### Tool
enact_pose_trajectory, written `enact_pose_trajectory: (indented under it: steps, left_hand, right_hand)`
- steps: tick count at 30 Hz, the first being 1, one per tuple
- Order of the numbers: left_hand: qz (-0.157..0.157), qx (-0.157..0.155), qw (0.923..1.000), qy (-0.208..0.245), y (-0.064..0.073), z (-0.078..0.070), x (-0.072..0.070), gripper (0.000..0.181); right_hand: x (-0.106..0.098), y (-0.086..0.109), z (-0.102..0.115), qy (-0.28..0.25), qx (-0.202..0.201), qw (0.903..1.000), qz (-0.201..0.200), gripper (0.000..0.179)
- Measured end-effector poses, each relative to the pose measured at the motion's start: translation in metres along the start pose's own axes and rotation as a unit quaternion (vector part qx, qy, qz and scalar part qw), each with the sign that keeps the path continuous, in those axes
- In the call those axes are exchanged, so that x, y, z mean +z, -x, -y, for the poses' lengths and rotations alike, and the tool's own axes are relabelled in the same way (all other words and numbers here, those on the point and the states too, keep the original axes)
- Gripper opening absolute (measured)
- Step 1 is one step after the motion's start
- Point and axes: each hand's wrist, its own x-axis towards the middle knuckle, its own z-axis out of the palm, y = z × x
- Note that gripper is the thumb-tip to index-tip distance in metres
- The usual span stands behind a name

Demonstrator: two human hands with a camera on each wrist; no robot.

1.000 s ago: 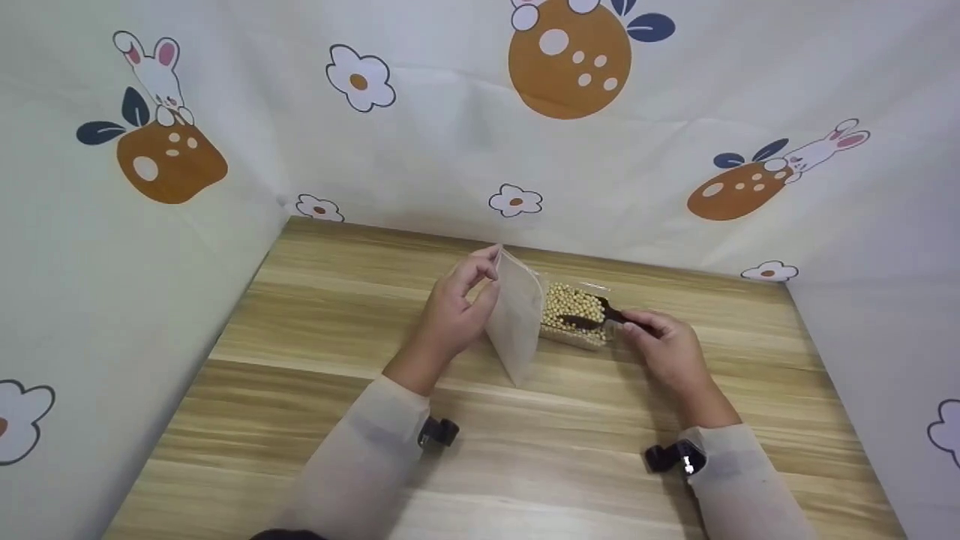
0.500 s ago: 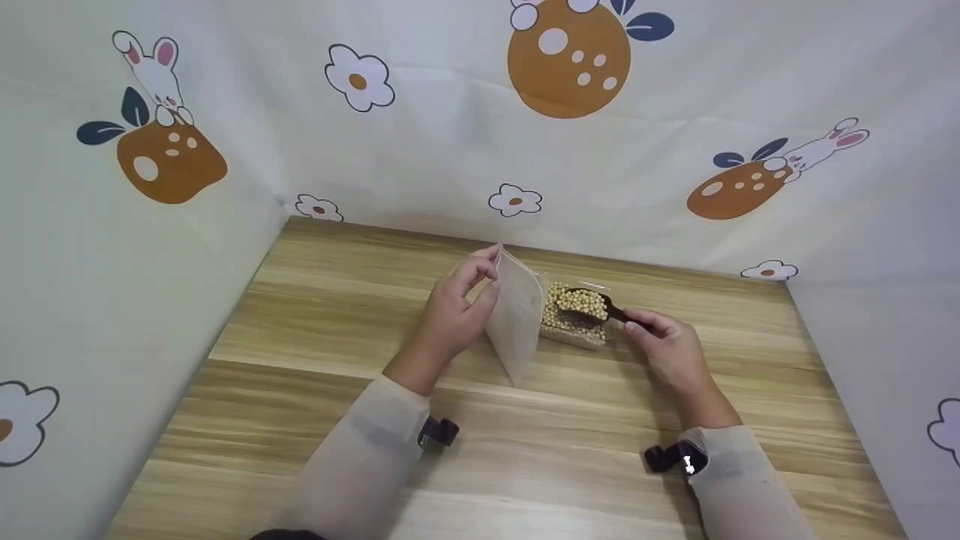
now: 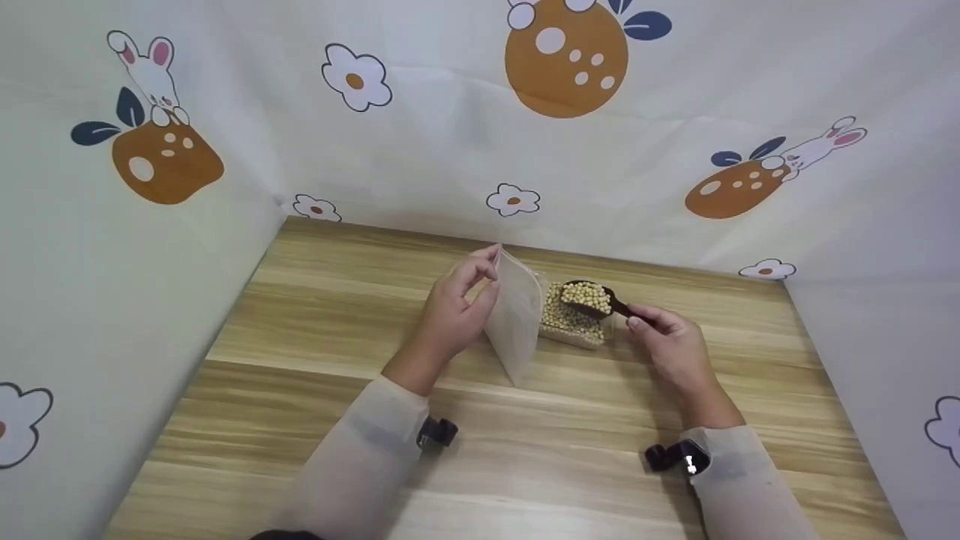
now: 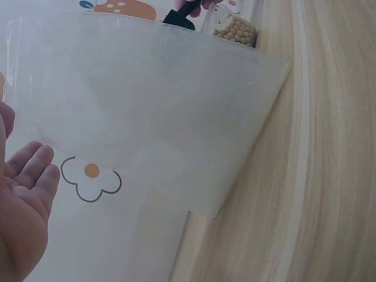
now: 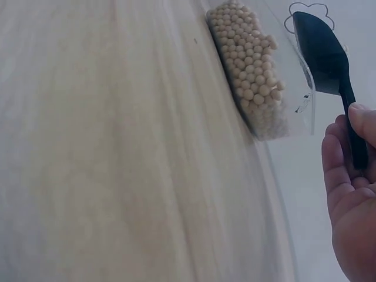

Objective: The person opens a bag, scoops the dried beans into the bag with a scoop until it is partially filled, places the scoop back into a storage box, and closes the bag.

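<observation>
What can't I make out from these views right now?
Scooped beans: in the right wrist view, hidden by the scoop itself.
Box: in the left wrist view, partly hidden behind the bag.
Left grip: in the left wrist view, cut off by the left edge.
Right grip: in the right wrist view, cut off by the right edge.

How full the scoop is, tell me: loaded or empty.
Loaded: the head view shows yellow bean-like balls filling the black scoop, held by the right hand over the clear container.
</observation>
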Motion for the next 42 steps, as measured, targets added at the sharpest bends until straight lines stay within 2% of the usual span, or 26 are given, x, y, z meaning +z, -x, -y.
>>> enact_pose_trajectory:
  steps: [9,15,20,33,39,42]
  left_hand:
    - [-0.003,0.002,1.0000,0.006,0.000,0.001,0.000,0.008]
    - [-0.002,0.000,0.9999,0.011,0.000,0.002,0.000,0.005]
    - [-0.001,-0.002,1.0000,0.008,0.000,0.000,-0.001,0.006]
    - [-0.002,0.001,1.0000,0.003,0.000,0.002,0.000,0.006]
    - [-0.003,-0.003,1.0000,-0.004,-0.002,-0.001,-0.001,0.005]
    - [-0.003,0.006,1.0000,-0.007,-0.003,-0.001,-0.001,0.005]
  right_hand:
    - [0.003,0.003,0.021,-0.026,-0.031,0.9991,-0.015,0.034]
    - [0.005,0.004,0.034,-0.066,-0.062,0.9958,-0.011,0.032]
    - [0.006,0.006,0.045,-0.067,-0.069,0.9953,-0.009,0.031]
    - [0.015,0.011,0.076,-0.087,-0.096,0.9915,0.016,0.029]
    - [0.020,0.011,0.083,-0.084,-0.106,0.9905,0.025,0.027]
    - [0.023,0.011,0.084,-0.093,-0.116,0.9883,0.034,0.027]
